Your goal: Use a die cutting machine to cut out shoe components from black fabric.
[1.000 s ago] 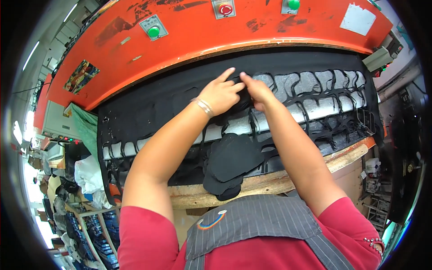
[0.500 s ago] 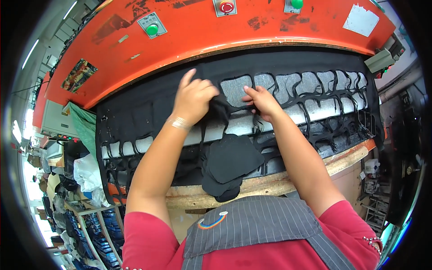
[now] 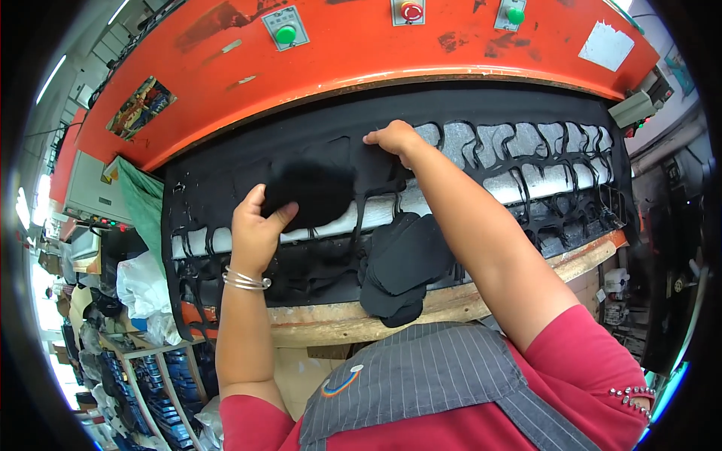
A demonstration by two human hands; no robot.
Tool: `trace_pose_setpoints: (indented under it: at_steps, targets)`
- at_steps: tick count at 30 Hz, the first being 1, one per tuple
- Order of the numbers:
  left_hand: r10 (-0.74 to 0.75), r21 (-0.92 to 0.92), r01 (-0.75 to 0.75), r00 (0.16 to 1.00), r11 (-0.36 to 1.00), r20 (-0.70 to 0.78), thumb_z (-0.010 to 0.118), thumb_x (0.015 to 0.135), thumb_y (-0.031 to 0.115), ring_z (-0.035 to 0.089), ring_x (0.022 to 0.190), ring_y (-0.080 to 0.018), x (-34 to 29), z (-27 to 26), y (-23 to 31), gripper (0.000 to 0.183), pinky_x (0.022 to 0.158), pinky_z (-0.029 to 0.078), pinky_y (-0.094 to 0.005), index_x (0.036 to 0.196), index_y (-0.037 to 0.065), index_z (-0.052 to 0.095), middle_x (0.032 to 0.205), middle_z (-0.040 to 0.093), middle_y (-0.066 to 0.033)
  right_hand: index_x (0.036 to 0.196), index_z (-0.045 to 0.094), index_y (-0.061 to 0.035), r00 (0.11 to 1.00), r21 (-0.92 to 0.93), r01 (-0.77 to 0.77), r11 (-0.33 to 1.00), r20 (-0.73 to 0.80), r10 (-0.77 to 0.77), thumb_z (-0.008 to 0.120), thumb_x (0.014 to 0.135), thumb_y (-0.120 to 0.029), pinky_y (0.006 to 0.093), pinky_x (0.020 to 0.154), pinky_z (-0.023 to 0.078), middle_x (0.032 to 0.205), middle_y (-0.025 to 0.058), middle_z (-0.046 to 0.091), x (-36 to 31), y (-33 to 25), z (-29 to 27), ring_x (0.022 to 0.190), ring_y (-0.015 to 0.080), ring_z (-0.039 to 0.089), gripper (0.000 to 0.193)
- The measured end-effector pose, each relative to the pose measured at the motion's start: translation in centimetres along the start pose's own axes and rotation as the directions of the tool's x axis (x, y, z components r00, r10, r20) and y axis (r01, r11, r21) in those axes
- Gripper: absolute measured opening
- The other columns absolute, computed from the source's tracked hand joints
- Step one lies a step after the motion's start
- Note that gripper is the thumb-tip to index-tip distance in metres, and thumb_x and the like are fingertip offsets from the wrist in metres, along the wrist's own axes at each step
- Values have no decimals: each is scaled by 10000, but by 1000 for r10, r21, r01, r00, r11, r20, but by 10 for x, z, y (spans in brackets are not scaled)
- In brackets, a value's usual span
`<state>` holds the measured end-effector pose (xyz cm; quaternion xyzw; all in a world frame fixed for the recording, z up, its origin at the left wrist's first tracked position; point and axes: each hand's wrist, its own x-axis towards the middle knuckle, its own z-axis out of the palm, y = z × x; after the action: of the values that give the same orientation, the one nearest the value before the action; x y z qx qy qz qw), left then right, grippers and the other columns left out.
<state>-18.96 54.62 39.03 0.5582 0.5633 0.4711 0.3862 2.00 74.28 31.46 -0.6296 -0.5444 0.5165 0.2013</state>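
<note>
My left hand is closed on a black flat cut piece, thumb on top; motion blurs the piece. It is held over a black sheet marked with cut outlines. My right hand lies on this sheet farther right, with a finger stretched to the left; its other fingers are partly hidden, and no piece shows in it. Near the front edge, a stack of black cut pieces with rounded outlines lies between my arms.
Black waste strips form a web over a silvery bed at right. Behind rises an orange machine beam with a green button and a red button. A worn wooden edge runs along the front. Plastic bags are at left.
My left hand has come down and left and now holds a black cut piece. My right hand has shifted left onto the sheet. The view has turned slightly.
</note>
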Motion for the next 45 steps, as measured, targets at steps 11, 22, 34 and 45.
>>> trace_pose_setpoints:
  at_steps: [11, 22, 34, 45]
  targets:
    - [-131, -537, 326, 920, 778, 369, 642, 887, 90, 578, 1103, -212, 84, 54, -61, 442, 985, 446, -344, 1268, -44, 462, 1202, 591, -131, 1186, 578, 32, 956, 380, -70, 922, 291, -47, 629, 868, -197, 389, 895, 491, 1179, 179, 618, 26, 46, -2, 1080, 292, 612, 395]
    - [-96, -162, 116, 988, 980, 123, 677, 858, 85, 549, 1102, -174, 91, 86, -55, 527, 977, 423, -298, 1288, -100, 434, 1231, 570, -140, 1194, 573, 5, 925, 821, -36, 570, 243, -293, 609, 896, -277, 367, 892, 489, 1150, 151, 624, -13, 69, -8, 1033, 255, 610, 412]
    - [63, -344, -237, 892, 909, -447, 575, 824, -108, 422, 1279, -232, -49, -28, -62, 645, 1089, 330, -389, 1395, 71, 336, 1407, 405, -119, 1443, 318, -111, 266, -215, 964, 157, 804, -531, 725, 677, -211, 501, 1145, 222, 1477, 256, 278, -175, 130, -36, 1391, 379, 271, 873]
    - [-63, 43, 83, 937, 996, -342, 657, 844, 30, 588, 991, -135, -78, -13, -69, 306, 912, 444, -266, 1130, -33, 568, 1112, 643, -79, 1353, 441, -38, 266, -413, 910, -34, 646, -716, 477, 843, -152, 509, 1096, 295, 1365, 179, 468, -176, 142, 10, 1290, 376, 418, 524]
